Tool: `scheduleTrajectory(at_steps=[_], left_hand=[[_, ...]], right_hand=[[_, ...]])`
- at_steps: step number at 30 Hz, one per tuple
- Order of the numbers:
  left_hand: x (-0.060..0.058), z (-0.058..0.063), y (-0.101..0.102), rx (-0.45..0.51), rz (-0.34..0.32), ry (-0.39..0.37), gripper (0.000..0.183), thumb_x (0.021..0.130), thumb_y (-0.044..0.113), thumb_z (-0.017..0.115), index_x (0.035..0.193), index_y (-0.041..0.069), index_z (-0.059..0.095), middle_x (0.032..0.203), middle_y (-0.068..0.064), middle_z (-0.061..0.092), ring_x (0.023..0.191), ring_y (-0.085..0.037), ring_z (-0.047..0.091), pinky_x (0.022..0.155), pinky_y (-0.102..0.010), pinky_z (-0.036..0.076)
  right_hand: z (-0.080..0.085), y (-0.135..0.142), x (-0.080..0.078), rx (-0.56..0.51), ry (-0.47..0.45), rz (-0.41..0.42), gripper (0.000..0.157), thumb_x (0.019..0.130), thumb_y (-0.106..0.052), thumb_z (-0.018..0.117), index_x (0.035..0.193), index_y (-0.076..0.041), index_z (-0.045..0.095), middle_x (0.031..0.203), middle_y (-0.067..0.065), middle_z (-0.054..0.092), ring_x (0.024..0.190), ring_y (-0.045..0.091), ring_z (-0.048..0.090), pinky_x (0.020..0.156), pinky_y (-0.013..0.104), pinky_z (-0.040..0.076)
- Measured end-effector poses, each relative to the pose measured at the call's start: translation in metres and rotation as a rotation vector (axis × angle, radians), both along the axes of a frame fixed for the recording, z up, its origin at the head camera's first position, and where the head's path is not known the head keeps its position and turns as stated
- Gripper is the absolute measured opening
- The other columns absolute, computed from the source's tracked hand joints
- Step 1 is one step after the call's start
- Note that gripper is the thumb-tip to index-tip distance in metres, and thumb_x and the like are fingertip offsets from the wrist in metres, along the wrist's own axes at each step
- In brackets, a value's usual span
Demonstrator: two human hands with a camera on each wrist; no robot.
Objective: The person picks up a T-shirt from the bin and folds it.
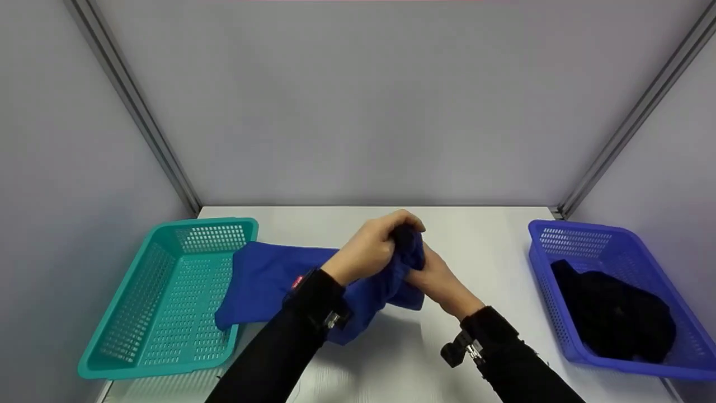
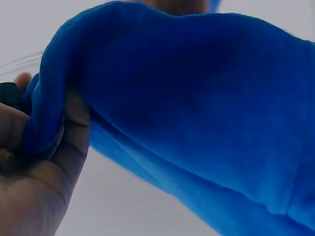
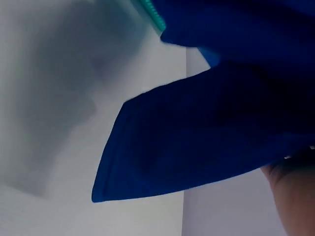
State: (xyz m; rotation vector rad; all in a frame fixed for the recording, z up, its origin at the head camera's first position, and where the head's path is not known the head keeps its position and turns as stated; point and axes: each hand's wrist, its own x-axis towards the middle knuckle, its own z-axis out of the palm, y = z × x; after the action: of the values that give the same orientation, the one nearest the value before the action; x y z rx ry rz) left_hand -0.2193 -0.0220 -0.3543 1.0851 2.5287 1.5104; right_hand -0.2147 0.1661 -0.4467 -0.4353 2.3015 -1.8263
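A blue T-shirt [image 1: 263,280] hangs bunched between both hands above the table, with a small red tag [image 1: 297,281] on it. My left hand [image 1: 366,249] grips the gathered top of the cloth. In the left wrist view its thumb and fingers close round a fold of the shirt [image 2: 197,108]. On the right side of the bunch, my right hand [image 1: 439,280] holds the cloth, its fingertips partly hidden by it. A short sleeve [image 3: 162,142] hangs down in the right wrist view. The shirt's far left end overlaps the rim of a green basket [image 1: 162,226].
The green basket stands at the left of the white table [image 1: 475,235]. On the right a purple basket [image 1: 609,229] contains a crumpled black cloth item [image 1: 621,313]. Grey-white panels [image 1: 380,112] enclose the table at the back and both sides.
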Motion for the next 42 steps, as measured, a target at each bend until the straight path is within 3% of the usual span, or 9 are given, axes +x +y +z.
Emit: scheduleTrajectory(at_steps=[3,7,10,14,20,24,31,37,42], left_hand=[[0.004,-0.018,0.001,0.008,0.000,-0.090,0.059,0.091,-0.003,0.051,0.145,0.020,0.052,0.132,-0.006,0.063,0.112,-0.017,0.062,0.099,-0.035,0.049],[0.011,-0.045,-0.001,0.028,0.011,-0.183,0.082,0.093,0.025,0.069,0.162,0.030,0.025,0.151,-0.009,0.045,0.131,-0.020,0.050,0.109,-0.042,0.042],[0.017,-0.069,-0.001,-0.032,0.075,-0.137,0.107,0.086,0.040,0.081,0.165,0.026,0.011,0.156,-0.012,0.036,0.143,-0.026,0.038,0.116,-0.050,0.034],[0.028,-0.104,-0.003,-0.241,0.244,-0.048,0.129,0.074,0.049,0.089,0.166,0.028,0.000,0.157,-0.013,0.033,0.141,-0.036,0.039,0.115,-0.058,0.034],[0.042,-0.144,-0.005,-0.434,0.455,0.109,0.121,0.070,0.061,0.087,0.162,0.026,0.018,0.152,-0.013,0.032,0.143,-0.036,0.031,0.115,-0.059,0.028],[0.046,-0.150,0.000,-0.379,0.494,0.119,0.094,0.074,0.057,0.086,0.145,0.016,0.040,0.140,-0.012,0.042,0.128,-0.032,0.041,0.103,-0.050,0.039],[0.040,-0.145,-0.006,-0.224,0.523,0.125,0.031,0.086,0.012,0.073,0.114,0.009,0.062,0.114,-0.007,0.062,0.102,-0.029,0.060,0.089,-0.048,0.051],[0.034,-0.132,-0.025,-0.034,0.536,0.073,0.019,0.093,0.011,0.062,0.110,0.009,0.068,0.109,-0.005,0.069,0.100,-0.021,0.064,0.091,-0.042,0.052],[0.029,-0.117,-0.042,0.111,0.505,-0.067,0.017,0.094,0.008,0.053,0.105,0.012,0.065,0.095,-0.001,0.065,0.084,-0.016,0.058,0.078,-0.035,0.048]], right_hand=[[-0.007,-0.003,0.002,0.010,-0.018,-0.068,0.037,0.092,-0.017,0.071,0.123,0.000,0.061,0.112,0.008,0.068,0.098,0.017,0.062,0.089,0.033,0.051],[-0.017,-0.006,0.003,0.037,-0.044,-0.202,0.023,0.093,-0.015,0.067,0.113,-0.002,0.068,0.100,0.004,0.070,0.089,0.014,0.063,0.082,0.031,0.051],[-0.020,-0.007,0.003,0.023,-0.046,-0.301,0.017,0.093,-0.014,0.066,0.106,-0.004,0.071,0.097,0.004,0.070,0.087,0.015,0.062,0.080,0.031,0.051],[-0.017,-0.009,0.002,-0.027,-0.035,-0.405,0.013,0.096,-0.018,0.065,0.096,-0.006,0.070,0.093,0.003,0.067,0.085,0.015,0.060,0.077,0.029,0.052],[-0.003,-0.009,0.004,-0.116,-0.025,-0.555,0.028,0.097,-0.026,0.066,0.078,-0.011,0.053,0.077,-0.001,0.050,0.073,0.016,0.053,0.064,0.029,0.047],[0.007,-0.012,0.008,-0.155,0.003,-0.592,0.030,0.096,-0.025,0.067,0.076,-0.012,0.049,0.072,-0.002,0.045,0.067,0.015,0.051,0.058,0.029,0.044],[0.011,-0.009,0.009,-0.134,0.032,-0.601,0.027,0.095,-0.026,0.069,0.078,-0.009,0.057,0.077,0.000,0.052,0.073,0.017,0.052,0.064,0.029,0.047],[0.008,0.008,0.009,-0.063,-0.004,-0.567,0.030,0.094,-0.031,0.071,0.078,-0.011,0.057,0.077,-0.001,0.053,0.075,0.018,0.053,0.068,0.030,0.048],[0.003,0.027,0.012,-0.013,-0.080,-0.394,0.029,0.094,-0.033,0.073,0.083,-0.010,0.060,0.083,0.001,0.061,0.081,0.018,0.060,0.077,0.032,0.052]])
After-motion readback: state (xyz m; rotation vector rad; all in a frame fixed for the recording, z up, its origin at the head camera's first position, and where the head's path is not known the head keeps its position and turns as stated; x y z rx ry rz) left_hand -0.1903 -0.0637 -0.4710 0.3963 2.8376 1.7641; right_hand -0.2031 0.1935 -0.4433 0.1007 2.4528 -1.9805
